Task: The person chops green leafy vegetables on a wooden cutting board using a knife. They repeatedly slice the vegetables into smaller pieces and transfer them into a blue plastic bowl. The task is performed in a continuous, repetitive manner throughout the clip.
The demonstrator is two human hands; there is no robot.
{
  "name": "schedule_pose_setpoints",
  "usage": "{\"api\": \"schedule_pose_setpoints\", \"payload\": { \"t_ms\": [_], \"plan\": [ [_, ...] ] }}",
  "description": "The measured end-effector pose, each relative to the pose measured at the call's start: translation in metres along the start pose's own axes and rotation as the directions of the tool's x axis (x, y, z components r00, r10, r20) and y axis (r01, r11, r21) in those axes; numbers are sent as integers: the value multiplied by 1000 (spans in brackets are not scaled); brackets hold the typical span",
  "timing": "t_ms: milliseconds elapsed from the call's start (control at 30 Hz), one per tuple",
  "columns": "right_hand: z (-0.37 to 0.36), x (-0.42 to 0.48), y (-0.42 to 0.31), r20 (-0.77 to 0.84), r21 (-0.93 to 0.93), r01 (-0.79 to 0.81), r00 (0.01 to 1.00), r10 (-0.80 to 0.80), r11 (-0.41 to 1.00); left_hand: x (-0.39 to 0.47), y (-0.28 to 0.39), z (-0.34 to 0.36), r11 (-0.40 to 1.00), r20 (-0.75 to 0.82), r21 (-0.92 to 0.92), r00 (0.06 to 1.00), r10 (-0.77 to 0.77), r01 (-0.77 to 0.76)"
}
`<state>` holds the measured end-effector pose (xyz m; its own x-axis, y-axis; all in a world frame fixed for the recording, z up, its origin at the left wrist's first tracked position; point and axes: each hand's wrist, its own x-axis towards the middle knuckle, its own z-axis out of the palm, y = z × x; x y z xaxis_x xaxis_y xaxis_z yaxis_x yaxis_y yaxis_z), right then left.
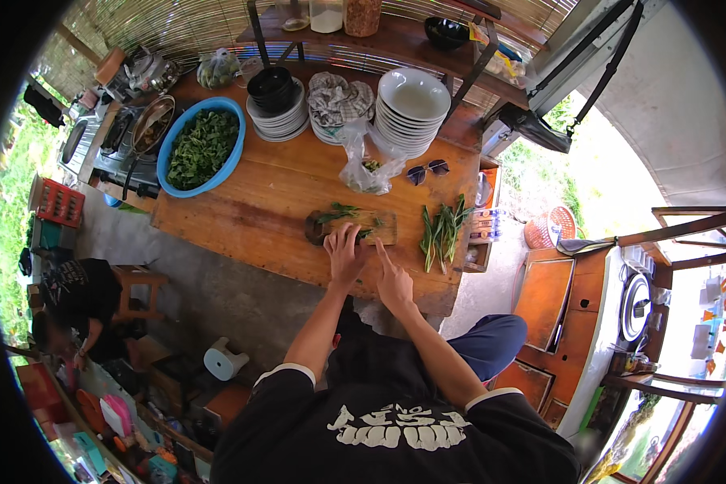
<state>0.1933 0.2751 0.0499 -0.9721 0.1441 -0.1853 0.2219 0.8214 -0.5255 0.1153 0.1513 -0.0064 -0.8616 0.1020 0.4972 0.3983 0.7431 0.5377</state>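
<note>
My left hand [343,254] reaches over the near edge of a small wooden cutting board [388,227], fingers bent down onto it. Leafy greens [342,212] lie on the board just beyond those fingers, with more green bits between the hands. Whether the left fingers pinch any leaves is hidden. My right hand [395,281] is beside the board's near right corner, index finger stretched forward, the others curled under. Anything inside that curl is out of sight. A bunch of long-stemmed greens [443,236] rests on the wooden table [266,206] to the right.
A blue basin [240,145] of leaves stands at the table's left, by a stove with a pan [151,124]. Stacked plates [278,124], white bowls [412,97], a plastic bag [363,169] and sunglasses [428,172] line the back. Another person [81,296] bends at lower left.
</note>
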Motion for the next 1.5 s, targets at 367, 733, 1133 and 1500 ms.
{"api": "schedule_pose_setpoints", "payload": {
  "t_ms": [367,733,1133,1500],
  "plan": [
    [20,0,-4,35,64,18,999,-20,998,-4,-11,7,999,63,-31,998,-20,22],
    [21,32,-10,113,-17,7,994,-5,1000,-5,-5,10,998,26,1,998,-62,62],
    [17,20,19,-52,-10,-17,999,16,1000,-1,-4,7,1000,8,18,1000,24,-24],
    [7,0,0,-58,74,-10,998,15,997,1,4,3,981,-97,-184,992,-81,62]
  ]
}}
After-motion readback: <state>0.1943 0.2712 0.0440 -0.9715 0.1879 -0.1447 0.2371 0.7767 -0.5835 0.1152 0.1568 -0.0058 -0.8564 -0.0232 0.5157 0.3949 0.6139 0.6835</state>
